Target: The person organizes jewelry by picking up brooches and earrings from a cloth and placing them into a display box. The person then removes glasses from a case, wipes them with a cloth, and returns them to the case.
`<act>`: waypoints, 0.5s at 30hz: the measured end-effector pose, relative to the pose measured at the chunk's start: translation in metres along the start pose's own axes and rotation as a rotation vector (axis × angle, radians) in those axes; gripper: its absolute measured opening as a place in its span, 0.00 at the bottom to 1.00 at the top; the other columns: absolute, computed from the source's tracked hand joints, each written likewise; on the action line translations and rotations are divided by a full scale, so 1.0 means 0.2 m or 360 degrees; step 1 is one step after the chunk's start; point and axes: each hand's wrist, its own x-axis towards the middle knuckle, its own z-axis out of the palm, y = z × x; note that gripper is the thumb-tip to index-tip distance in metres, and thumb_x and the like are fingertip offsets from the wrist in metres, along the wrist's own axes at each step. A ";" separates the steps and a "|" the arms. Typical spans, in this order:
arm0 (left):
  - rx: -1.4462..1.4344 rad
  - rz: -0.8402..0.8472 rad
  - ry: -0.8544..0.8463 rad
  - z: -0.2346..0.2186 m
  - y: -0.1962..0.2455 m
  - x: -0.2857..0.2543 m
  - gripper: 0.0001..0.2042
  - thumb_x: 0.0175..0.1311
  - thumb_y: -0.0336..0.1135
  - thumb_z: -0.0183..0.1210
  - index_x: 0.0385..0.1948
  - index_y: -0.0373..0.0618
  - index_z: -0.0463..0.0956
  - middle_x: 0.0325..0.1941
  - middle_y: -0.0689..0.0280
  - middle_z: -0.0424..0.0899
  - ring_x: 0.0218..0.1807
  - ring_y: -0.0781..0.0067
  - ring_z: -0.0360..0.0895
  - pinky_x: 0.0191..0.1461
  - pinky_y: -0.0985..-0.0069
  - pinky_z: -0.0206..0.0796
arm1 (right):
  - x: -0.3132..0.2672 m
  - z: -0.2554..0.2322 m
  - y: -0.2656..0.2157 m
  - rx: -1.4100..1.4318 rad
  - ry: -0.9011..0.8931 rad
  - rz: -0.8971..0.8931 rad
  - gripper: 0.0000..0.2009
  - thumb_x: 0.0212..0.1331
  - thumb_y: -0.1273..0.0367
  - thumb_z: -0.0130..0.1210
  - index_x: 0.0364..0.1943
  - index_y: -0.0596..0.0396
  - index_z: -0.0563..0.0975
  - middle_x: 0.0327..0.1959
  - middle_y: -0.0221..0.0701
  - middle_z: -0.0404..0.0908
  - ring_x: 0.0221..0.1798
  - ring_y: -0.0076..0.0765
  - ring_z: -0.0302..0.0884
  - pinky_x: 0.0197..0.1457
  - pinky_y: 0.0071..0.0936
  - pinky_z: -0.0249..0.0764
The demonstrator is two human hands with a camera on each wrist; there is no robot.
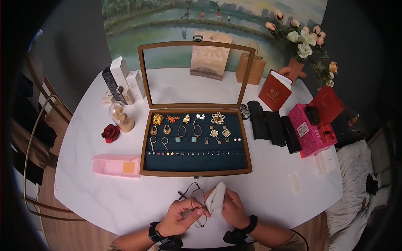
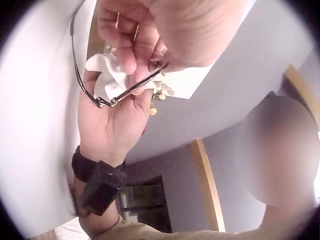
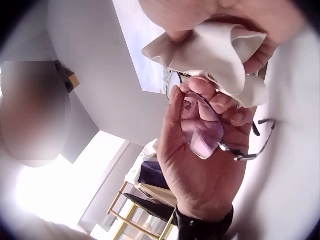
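Note:
My left hand pinches a pair of thin-rimmed eyeglasses near the middle of the frame, at the front of the table. One temple reaches out past the fingers, and a lens shows a purple sheen in the right wrist view. A white cleaning cloth is bunched between the fingers and thumb of my right hand, right beside the eyeglasses. In the right wrist view the cloth hangs over part of the frame and hides one lens in part. An open wooden jewelry box lies just beyond both hands.
Earrings and brooches sit in rows in the box, its glass lid raised. Left are a pink case, a red rose and an hourglass. Right are black pouches, a pink box and a flower vase.

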 end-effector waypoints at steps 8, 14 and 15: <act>0.0026 -0.0097 -0.0077 -0.01 0.00 0.00 0.05 0.75 0.25 0.56 0.38 0.37 0.80 0.37 0.65 0.89 0.37 0.83 0.78 0.43 0.80 0.70 | 0.01 -0.02 0.01 0.0390 0.0023 0.0206 0.23 0.84 0.59 0.32 0.66 0.64 0.68 0.65 0.43 0.76 0.68 0.40 0.75 0.74 0.42 0.68; 0.0021 -0.0129 -0.0093 -0.02 0.01 0.01 0.04 0.75 0.24 0.57 0.38 0.36 0.81 0.36 0.66 0.88 0.37 0.82 0.79 0.45 0.79 0.70 | 0.02 -0.01 -0.01 0.0674 0.0025 0.0113 0.26 0.85 0.55 0.34 0.68 0.64 0.68 0.63 0.36 0.77 0.65 0.32 0.76 0.71 0.33 0.70; 0.0077 -0.0123 -0.0107 -0.02 0.00 0.02 0.04 0.74 0.24 0.57 0.39 0.36 0.81 0.36 0.66 0.88 0.38 0.82 0.79 0.46 0.79 0.70 | 0.02 -0.02 -0.01 0.0674 0.0026 0.0114 0.26 0.85 0.55 0.34 0.68 0.64 0.68 0.63 0.36 0.77 0.65 0.32 0.76 0.71 0.33 0.70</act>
